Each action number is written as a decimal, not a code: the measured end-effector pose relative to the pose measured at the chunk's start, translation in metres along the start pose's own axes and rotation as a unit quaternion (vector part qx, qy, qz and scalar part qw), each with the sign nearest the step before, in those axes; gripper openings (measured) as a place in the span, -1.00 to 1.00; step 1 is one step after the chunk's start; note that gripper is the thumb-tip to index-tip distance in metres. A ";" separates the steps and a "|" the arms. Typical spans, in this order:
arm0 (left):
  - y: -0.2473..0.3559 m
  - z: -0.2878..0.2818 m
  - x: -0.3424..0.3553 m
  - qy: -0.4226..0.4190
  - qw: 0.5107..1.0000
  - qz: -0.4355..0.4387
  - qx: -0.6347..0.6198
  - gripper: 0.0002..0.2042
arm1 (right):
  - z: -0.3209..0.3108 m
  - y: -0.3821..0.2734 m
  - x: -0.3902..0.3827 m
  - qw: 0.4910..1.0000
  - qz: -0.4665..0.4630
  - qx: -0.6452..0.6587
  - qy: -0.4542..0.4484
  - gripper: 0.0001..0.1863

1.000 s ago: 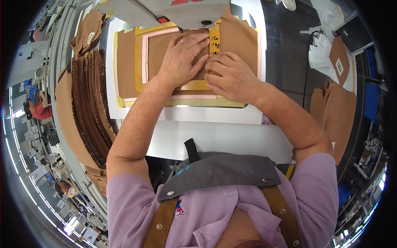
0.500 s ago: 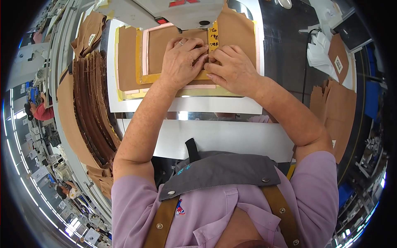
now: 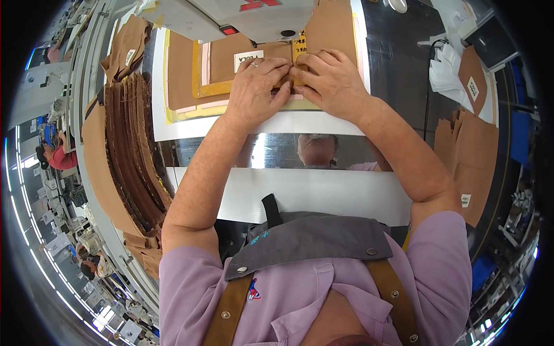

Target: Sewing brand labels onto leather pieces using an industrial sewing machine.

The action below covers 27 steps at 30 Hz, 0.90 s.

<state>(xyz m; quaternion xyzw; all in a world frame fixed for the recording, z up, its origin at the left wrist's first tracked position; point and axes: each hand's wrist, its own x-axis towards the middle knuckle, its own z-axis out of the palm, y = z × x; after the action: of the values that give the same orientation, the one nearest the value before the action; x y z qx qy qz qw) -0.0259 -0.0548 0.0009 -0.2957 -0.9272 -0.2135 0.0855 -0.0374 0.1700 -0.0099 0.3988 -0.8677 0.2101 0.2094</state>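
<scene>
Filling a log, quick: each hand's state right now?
Left hand: loosely bent over the brown panel; grip can't be told.
Right hand: curled at the yellow strip; grip can't be told.

Machine head (image 3: 242, 20) cropped above, yellow frame (image 3: 213, 90) partly hidden

Surroundings, L side: a tall stack of brown pcs. (image 3: 124, 164) w/ dark, rough-looking edges; just beyond its upper end, a folded brown bundle (image 3: 126, 41) w/ a white label; in the bkgd., a person in a red top (image 3: 60, 157) and, lower down, a second person (image 3: 91, 267), both sm. and indistinct. R side: a black cable (image 3: 426, 106) next to crumpled white sheets (image 3: 447, 78); adj. to these, a single brown pc. (image 3: 470, 64) w/ white tag, and, below it, a pile of lg. brown pcs. (image 3: 470, 155), also tagged. Far R, near the rim: a blue panel (image 3: 521, 138).
</scene>
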 end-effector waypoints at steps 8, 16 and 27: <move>-0.011 0.009 0.007 0.045 0.998 -0.035 -0.036 -0.61 | 0.007 0.017 0.006 0.999 0.036 0.006 0.017 -0.73; -0.016 0.007 0.010 0.026 0.997 -0.063 0.018 -0.50 | 0.012 0.036 0.018 1.000 0.024 0.000 0.012 -0.75; -0.025 -0.010 -0.038 0.076 0.987 -0.115 0.088 -0.49 | 0.018 0.041 0.016 0.998 0.031 -0.050 -0.012 -0.72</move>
<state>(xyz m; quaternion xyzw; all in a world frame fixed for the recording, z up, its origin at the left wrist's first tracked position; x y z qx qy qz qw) -0.0090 -0.0970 -0.0093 -0.1617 -0.9610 -0.1611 0.1563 -0.0825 0.1750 -0.0245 0.3631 -0.8917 0.1681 0.2115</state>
